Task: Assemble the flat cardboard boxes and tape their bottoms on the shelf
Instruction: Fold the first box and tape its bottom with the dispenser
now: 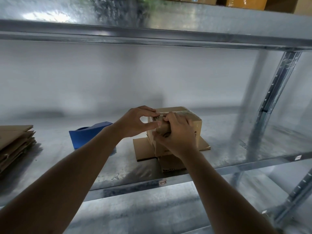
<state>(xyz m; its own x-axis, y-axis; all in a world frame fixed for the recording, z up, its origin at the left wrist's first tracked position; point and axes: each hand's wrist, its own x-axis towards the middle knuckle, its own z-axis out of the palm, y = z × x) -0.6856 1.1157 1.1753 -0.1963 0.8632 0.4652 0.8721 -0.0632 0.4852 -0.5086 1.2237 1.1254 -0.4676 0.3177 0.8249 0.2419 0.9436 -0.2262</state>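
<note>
On the galvanised shelf (59, 168), far out at nine o'clock, your stack of flat boxes (16, 143) sits waiting. Moving right, the blue tape dispenser (90, 135) rests just beside your left forearm. Your left hand (138, 122) has thumb and forefinger curled in a ring, pinching at the near top edge of the assembled box (194, 122). Your right hand (177, 135) is curled against the box's near face, fingers pressing the tape there. The box stands dead centre with its flaps splayed on the shelf, a tape strip along its top. Print on its three o'clock side is too small to read. A handwritten label (163, 182) on the shelf lip seems to read "13".
</note>
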